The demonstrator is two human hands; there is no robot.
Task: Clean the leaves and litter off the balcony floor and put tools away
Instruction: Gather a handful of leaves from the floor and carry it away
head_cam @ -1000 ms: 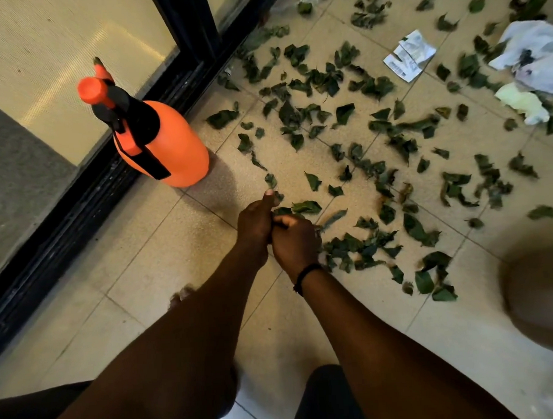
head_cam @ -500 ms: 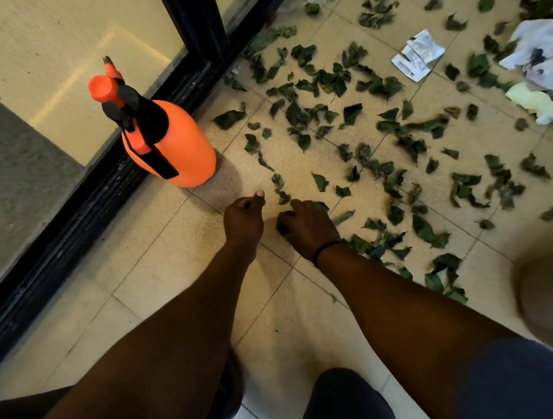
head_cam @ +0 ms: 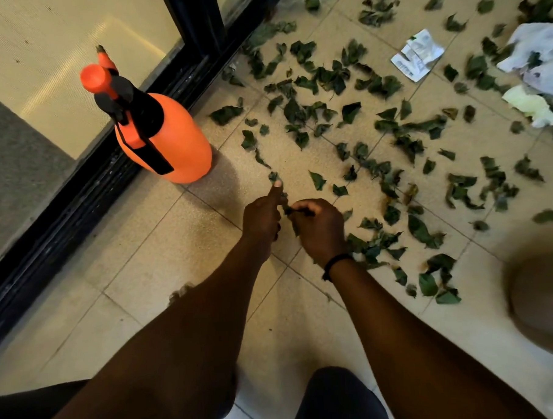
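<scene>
Leaves [head_cam: 353,117] are scattered over most of the tiled balcony floor [head_cam: 163,255], thickest from the door track out to the right. Paper scrap [head_cam: 418,56] and crumpled bags [head_cam: 538,68] lie far right, untouched. Looks like early days: near-left tiles are bare, the rest isn't.

Right hand [head_cam: 319,229] is curled, fingers pinching a small leaf bunch. Left hand [head_cam: 262,214] sits right against it, thumb extended; whether its fingers grip leaves, can't tell.

Orange sprayer [head_cam: 167,141] stands by the door, not yet put away.
</scene>
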